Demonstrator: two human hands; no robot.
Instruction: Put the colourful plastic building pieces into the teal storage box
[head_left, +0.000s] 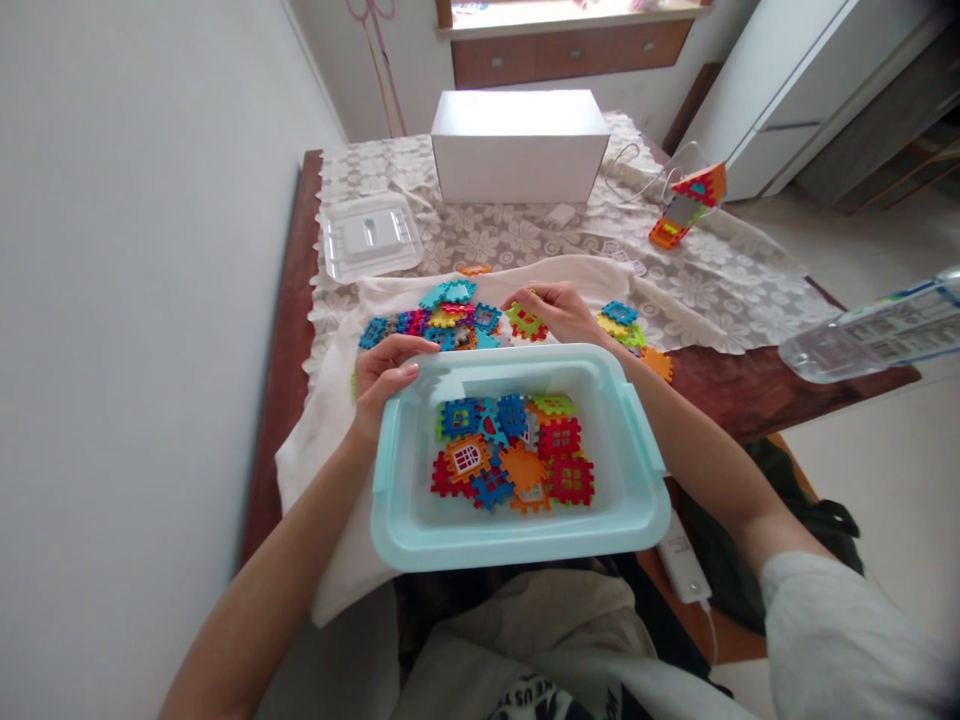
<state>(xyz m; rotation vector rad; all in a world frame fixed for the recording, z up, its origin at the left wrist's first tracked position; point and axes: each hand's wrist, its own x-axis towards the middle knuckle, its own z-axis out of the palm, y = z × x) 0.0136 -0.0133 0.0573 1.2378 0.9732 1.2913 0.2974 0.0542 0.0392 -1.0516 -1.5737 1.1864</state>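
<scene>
A light blue plastic bin (521, 551) sits close to my body, with colourful interlocking building tiles (523, 467) lying on its bottom. My left hand (391, 378) grips the bin's far left corner, thumb over the rim. Beyond the far rim, my right hand (559, 309) pinches a lime green window tile (527, 322) above the white cloth. Left of that tile, a loose pile of mixed tiles (442, 318) rests on the cloth. Several more tiles (624, 325) lie to the right of my right wrist, partly hidden by the forearm.
A clear lid (370, 236) lies at the table's left. At the back stands a white box (520, 150). A small house built of tiles (686, 207) stands at the right rear, near a cable. A large clear bottle (874, 325) is at the right edge.
</scene>
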